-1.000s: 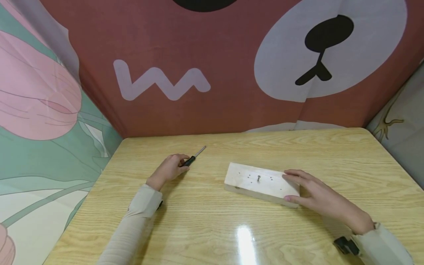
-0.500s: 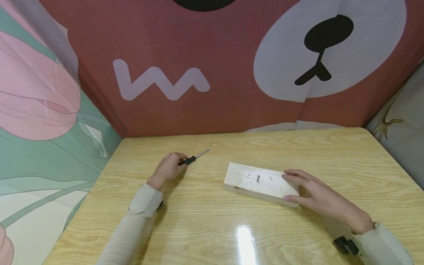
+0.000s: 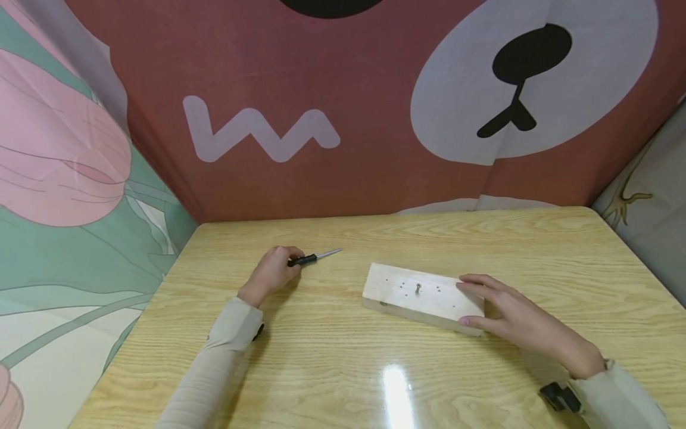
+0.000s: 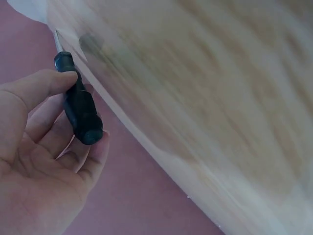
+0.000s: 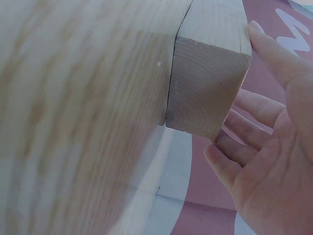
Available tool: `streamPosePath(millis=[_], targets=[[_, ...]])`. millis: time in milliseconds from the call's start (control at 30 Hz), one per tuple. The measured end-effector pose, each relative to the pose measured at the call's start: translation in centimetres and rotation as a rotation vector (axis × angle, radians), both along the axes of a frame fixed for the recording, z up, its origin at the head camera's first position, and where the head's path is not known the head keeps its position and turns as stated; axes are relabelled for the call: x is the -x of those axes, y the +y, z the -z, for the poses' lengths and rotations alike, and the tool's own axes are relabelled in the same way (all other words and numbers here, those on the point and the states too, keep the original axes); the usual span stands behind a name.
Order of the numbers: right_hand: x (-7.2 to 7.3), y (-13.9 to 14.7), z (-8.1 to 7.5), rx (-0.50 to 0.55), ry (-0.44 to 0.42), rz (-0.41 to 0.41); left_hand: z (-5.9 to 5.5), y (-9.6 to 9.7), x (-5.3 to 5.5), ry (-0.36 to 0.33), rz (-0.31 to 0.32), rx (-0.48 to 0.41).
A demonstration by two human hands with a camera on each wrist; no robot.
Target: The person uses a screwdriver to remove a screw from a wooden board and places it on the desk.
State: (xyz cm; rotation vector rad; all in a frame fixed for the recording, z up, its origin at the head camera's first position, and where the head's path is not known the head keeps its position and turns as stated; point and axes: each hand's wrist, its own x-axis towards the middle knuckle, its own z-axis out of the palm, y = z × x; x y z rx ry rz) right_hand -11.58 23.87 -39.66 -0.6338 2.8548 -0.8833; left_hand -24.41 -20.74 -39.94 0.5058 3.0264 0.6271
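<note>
My left hand (image 3: 270, 275) pinches a screwdriver (image 3: 305, 260) by its black handle, low over the left part of the table. Its metal shaft points right. In the left wrist view the thumb presses the handle (image 4: 80, 105) against the fingers. A pale wooden block (image 3: 399, 289) lies flat at centre right, with several small holes in its top. From the middle of that face a screw (image 3: 418, 288) stands upright. My right hand (image 3: 517, 319) holds the block's right end, thumb at the near edge and fingers at the far one. The right wrist view shows the end grain (image 5: 203, 83).
The wood-grain table (image 3: 321, 369) ends at a back edge against a reddish cloth (image 3: 268, 190) with a cartoon face. Printed cloth (image 3: 64, 256) also hangs at the left. Dark straps (image 3: 560, 397) show at the sleeve cuffs.
The screwdriver has turned clockwise in my left hand, its tip swinging from up-right to nearly straight right. My right hand and the wooden block have stayed in place.
</note>
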Motion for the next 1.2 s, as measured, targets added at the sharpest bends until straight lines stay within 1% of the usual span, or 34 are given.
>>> streamPosePath(millis=[233, 467, 667, 867, 1000, 1200], targets=[[-0.1, 0.0, 0.0, 0.005, 0.037, -0.019, -0.2, 0.2, -0.1, -0.009, -0.003, -0.019], [-0.1, 0.1, 0.2, 0.004, 0.047, -0.025, -0.2, 0.6, 0.0, -0.002, 0.027, -0.146], [-0.1, 0.1, 0.2, 0.003, 0.053, -0.028, -0.2, 0.8, -0.1, 0.025, 0.034, -0.195], [-0.1, 0.0, 0.1, -0.003, 0.048, -0.021, -0.5, 1.1, -0.2, 0.038, 0.063, -0.271], [0.0, 0.0, 0.1, -0.004, 0.039, -0.017, -0.8, 1.3, -0.4, 0.024, 0.074, -0.302], [0.0, 0.0, 0.1, 0.001, 0.038, -0.018, -1.2, 1.6, -0.7, -0.023, 0.063, -0.359]])
